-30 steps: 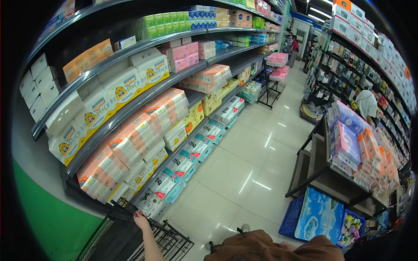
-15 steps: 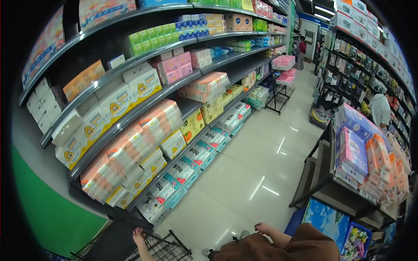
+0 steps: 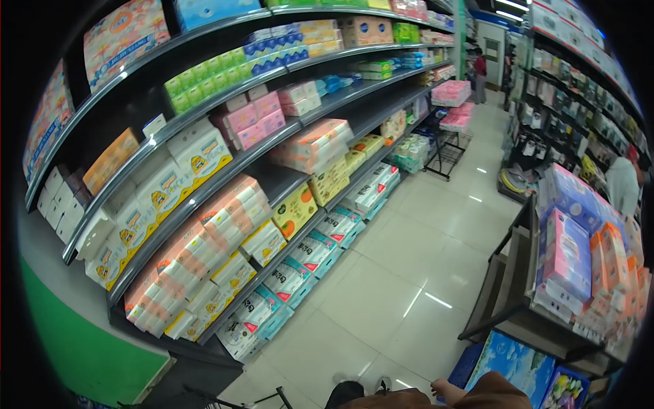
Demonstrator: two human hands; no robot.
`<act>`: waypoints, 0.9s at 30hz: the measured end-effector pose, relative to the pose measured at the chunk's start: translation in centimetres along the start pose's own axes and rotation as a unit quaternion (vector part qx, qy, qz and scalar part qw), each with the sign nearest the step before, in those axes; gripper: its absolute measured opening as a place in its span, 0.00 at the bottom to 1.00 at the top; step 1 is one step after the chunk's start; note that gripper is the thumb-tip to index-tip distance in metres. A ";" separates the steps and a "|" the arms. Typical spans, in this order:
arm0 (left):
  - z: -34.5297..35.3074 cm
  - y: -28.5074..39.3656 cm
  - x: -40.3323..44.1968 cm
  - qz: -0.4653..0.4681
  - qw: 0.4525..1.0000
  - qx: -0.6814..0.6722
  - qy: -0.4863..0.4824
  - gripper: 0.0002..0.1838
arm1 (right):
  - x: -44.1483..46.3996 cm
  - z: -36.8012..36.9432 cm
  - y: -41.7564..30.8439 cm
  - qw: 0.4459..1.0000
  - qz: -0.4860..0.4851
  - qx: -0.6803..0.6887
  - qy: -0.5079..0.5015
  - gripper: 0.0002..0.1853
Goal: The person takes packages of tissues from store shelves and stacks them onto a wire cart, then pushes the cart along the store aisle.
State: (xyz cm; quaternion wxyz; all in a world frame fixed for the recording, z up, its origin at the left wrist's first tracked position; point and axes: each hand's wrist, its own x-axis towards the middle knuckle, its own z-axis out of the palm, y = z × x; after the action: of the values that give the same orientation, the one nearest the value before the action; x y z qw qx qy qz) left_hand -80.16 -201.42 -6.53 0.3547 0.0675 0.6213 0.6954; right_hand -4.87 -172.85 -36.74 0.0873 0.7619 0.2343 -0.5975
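At the bottom edge, my right hand (image 3: 444, 391) hangs beside my brown clothing (image 3: 501, 390), its fingers loosely apart with nothing in them. It is nearest to a blue crate (image 3: 467, 365) and a blue sky-patterned box (image 3: 514, 370). My left hand is outside the frame. Part of a black wire cart (image 3: 267, 401) shows at the bottom. Along the left, shelves hold orange-and-white tissue packs (image 3: 197, 252), white-and-yellow packs (image 3: 160, 194), pink packs (image 3: 252, 123) and teal-and-white packs (image 3: 289, 279).
A display table (image 3: 507, 296) with purple packs (image 3: 569, 252) and orange packs (image 3: 611, 262) stands at the right. The tiled floor (image 3: 381, 273) runs between it and the shelves. A wire rack (image 3: 448, 153) stands farther on. One person (image 3: 480, 71) is far off, another (image 3: 621, 184) at the right.
The view has shifted, and more of the upper left shelves shows. My left hand, earlier on or beside the cart, has left the frame, and less of the cart shows. My right hand has come into view.
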 end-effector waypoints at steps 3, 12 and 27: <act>7.6 7.9 0.1 -0.110 0.962 0.137 0.208 0.29 | -2.9 0.3 -2.1 0.998 -0.018 0.059 0.011 0.14; 1.3 3.6 15.2 -0.204 0.946 0.232 0.096 0.42 | -5.7 0.2 -14.4 0.956 -0.215 -0.190 0.058 0.15; 7.5 8.2 14.7 -0.158 0.910 0.296 0.242 0.44 | -4.7 2.1 -37.0 0.907 -0.287 -0.308 0.001 0.16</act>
State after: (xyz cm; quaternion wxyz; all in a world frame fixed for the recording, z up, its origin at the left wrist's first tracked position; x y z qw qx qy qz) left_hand -90.38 -186.61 -2.55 0.2626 -0.0998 0.8679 0.4096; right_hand -24.65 -142.52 -27.37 0.1422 0.5978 0.6151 -0.4941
